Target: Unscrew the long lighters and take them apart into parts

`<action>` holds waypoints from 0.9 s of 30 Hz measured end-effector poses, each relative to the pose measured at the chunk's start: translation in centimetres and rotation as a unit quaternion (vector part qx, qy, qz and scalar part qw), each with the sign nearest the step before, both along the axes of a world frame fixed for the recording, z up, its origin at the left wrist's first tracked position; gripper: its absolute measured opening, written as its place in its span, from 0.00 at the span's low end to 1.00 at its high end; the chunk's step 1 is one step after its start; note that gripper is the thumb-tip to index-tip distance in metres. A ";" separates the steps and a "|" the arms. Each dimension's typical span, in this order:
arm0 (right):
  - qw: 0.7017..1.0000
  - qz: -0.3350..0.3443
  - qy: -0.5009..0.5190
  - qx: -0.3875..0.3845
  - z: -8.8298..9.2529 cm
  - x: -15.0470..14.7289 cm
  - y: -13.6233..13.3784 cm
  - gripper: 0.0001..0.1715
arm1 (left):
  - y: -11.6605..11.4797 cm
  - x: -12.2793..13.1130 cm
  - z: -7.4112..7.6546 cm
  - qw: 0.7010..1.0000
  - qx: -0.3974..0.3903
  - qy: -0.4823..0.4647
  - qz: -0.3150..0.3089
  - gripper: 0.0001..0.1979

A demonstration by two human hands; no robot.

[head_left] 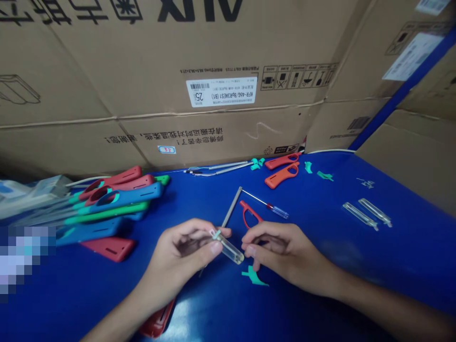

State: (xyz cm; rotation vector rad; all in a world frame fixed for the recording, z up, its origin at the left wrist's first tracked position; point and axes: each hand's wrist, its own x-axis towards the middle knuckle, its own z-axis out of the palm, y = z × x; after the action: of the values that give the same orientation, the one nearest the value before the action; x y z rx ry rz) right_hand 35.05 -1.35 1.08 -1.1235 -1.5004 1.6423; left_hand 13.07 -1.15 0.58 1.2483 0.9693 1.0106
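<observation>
My left hand (pixel 192 249) is closed around a clear plastic tube (pixel 231 250) with a pale green piece near its upper end. A grey metal rod (pixel 232 207) extends up and away from behind these fingers. Just right of the tube's lower end is my right hand (pixel 272 247), its thumb and fingers pinched together; whatever they hold, if anything, is too small to tell. A red handle part (pixel 251 214) lies partly behind the right fingers. Below the hands rests a green plastic piece (pixel 254 276).
A screwdriver (pixel 278 210) lies beyond my hands. Red and orange handles (pixel 281 175), green pieces (pixel 325 175) and metal rods (pixel 228 167) are near the cardboard box (pixel 149 61). Two clear tubes (pixel 359 216) lie right. Several coloured lighters (pixel 121 194) are piled left. A red shell (pixel 158 320) is in front.
</observation>
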 end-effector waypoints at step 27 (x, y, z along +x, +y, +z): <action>0.946 0.033 -0.080 0.313 -0.3 0.4 -0.8 0.15 | -0.5 1.0 1.2 0.991 0.073 0.095 -0.053 0.10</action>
State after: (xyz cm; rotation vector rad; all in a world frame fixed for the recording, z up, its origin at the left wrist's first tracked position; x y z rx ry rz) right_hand 35.44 -2.11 0.76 -0.8619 -1.9882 0.9963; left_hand 14.07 -1.64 1.75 1.5237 0.9770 0.9033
